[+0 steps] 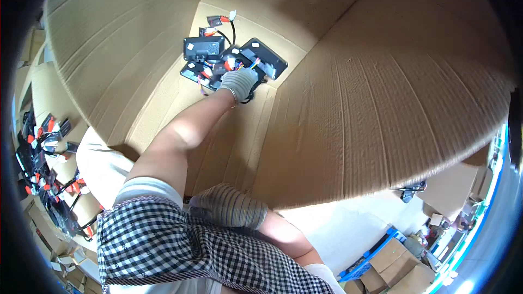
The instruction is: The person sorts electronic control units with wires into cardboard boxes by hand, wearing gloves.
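Note:
In a deep cardboard box, my left hand (238, 83), in a pale knit glove, reaches down among several black devices shaped like flat screens. Its fingers look curled in at the devices and cables; what they hold is hidden. Close by on the right, a black flat device (263, 58) lies tilted. Another black device (204, 49) lies to the left, with a cable carrying red and white connectors (211, 31) behind it. My right hand (231, 207), in a striped grey glove, stays bent and closed near my waist, at the box's near side; its fingertips are hidden.
Tall cardboard walls (348, 125) of the box surround the devices. Outside on the left, more black devices with red connectors (43, 158) lie piled by cardboard. At lower right are a blue crate (376, 250), cartons (397, 264) and a small dark object (407, 193).

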Demonstrator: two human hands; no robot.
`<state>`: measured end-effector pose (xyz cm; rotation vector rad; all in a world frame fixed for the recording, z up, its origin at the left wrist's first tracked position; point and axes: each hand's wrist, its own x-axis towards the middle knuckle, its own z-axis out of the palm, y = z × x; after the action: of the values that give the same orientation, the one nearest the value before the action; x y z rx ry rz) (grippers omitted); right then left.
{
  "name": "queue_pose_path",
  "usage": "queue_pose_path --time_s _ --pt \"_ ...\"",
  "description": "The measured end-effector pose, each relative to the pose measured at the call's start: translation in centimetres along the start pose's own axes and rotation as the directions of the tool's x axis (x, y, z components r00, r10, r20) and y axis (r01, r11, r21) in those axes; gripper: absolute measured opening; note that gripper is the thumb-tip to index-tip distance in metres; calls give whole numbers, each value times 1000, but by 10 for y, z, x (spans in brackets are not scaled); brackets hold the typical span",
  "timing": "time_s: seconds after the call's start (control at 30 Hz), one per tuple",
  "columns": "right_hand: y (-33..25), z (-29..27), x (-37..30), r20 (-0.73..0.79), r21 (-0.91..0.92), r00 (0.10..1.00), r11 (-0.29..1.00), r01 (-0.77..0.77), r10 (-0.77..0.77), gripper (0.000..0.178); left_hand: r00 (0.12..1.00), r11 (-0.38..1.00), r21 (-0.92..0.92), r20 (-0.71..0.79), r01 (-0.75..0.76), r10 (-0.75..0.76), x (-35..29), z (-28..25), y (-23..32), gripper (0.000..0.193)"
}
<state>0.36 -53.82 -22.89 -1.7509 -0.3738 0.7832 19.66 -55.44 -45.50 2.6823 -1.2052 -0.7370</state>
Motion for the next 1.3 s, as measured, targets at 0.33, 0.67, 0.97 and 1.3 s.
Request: queue_pose_path --time_s 0.33,0.67,0.97,1.3 --pt "28 30 6 -34 -248 939 913 324 -343 36 888 -579 -780 69 -236 -455 -197 -55 6 18" --pt "12 78 -6 -11 -133 977 968 -213 213 24 986 503 -860 6 91 -168 -388 29 -29 14" --pt "24 126 -35 -435 67 891 991 -115 133 24 945 60 -992 -121 -108 -303 -436 -17 9 36" --pt "11 154 -29 -437 706 893 658 262 113 17 958 831 -519 -280 -200 55 -453 -46 36 51"
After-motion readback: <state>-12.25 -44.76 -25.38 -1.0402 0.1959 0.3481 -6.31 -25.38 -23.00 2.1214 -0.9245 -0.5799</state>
